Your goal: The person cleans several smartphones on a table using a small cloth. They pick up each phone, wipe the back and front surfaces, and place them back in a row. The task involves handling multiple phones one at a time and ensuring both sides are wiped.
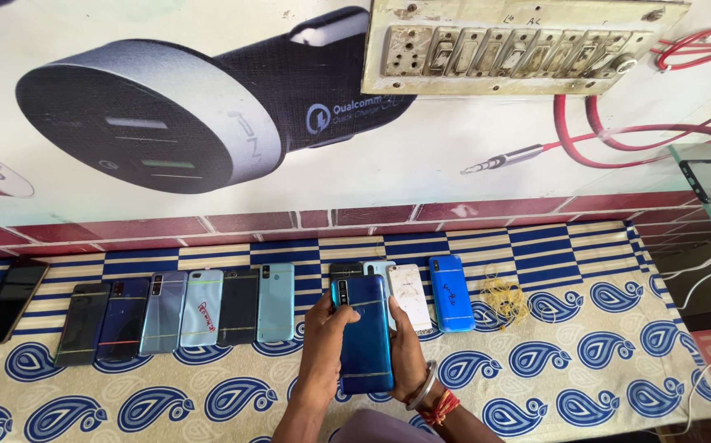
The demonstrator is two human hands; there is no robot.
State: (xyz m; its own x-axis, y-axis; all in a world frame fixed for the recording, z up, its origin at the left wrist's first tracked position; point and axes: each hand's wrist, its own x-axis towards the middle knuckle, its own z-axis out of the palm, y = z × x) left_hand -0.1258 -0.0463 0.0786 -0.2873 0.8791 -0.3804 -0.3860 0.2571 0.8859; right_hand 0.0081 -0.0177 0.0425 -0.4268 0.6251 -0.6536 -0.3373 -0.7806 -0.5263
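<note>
I have a dark blue phone (364, 335) held back-side up between both hands, its long axis running away from me toward the wall, camera end farthest. My left hand (323, 340) wraps the left edge with the thumb lying over the upper back; my right hand (409, 349) cups the right edge from below, fingers curled shut around it, a bangle and red thread at the wrist. Both hands are equally close, one on each long side.

The phone sits just in front of a gap in the row of phones (208, 308) lying side by side on the blue-patterned cloth (601, 344). To its right are a white phone (410, 295) and a bright blue phone (449, 293), then a tangle of yellow bands (505, 297).

On the wall, a large poster (167, 115) pictures a round black-and-silver charger. A cream switchboard (519, 45) hangs at upper right, red wires (618, 131) looping from it.
</note>
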